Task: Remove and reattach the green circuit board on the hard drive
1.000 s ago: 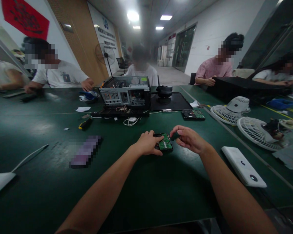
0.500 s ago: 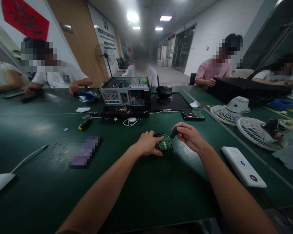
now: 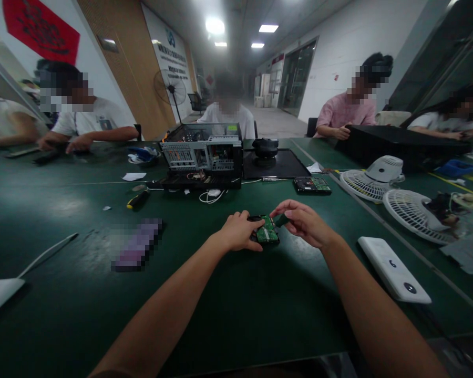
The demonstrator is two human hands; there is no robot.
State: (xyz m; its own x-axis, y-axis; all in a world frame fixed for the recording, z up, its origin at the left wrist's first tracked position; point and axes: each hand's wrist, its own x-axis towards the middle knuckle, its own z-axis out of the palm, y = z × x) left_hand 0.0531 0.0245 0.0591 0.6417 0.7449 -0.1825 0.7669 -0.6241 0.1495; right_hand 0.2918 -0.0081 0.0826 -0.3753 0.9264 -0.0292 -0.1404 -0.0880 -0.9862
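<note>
Head view, hard drive: The hard drive (image 3: pixel 268 233) lay circuit-board side up on the bench (image 3: pixel 284 325), straight ahead of me, and had not visibly shifted over the last second.
Left hand: My left hand (image 3: pixel 238 232) kept the same place, spread over the drive's left part and holding it, a finger on the board and the thumb by the near edge.
Right hand: My right hand (image 3: pixel 302 224) stayed narrow, pinching a small dark green piece (image 3: pixel 282 219) that I could not identify. Half a second earlier it had lifted a little away from the drive; now the fingertips were back low at its right edge. I could not tell whether they touched it.
Meaning: I judged this out-and-back as small, repeated work along that edge, still unfinished, with my left hand giving the steadiness it needed.
Second hard drive: Another drive (image 3: pixel 312 186) rested beyond my right hand, unmoved.
Computer case: The opened computer case (image 3: pixel 201 155) and the yellow-and-black screwdriver (image 3: pixel 137 200) also sat where they had been.
Co-worker: Across on the left, a co-worker's hand (image 3: pixel 80 144) had drawn away from the blue-and-white bowl (image 3: pixel 142 156); that changed nothing at my drive.
</note>
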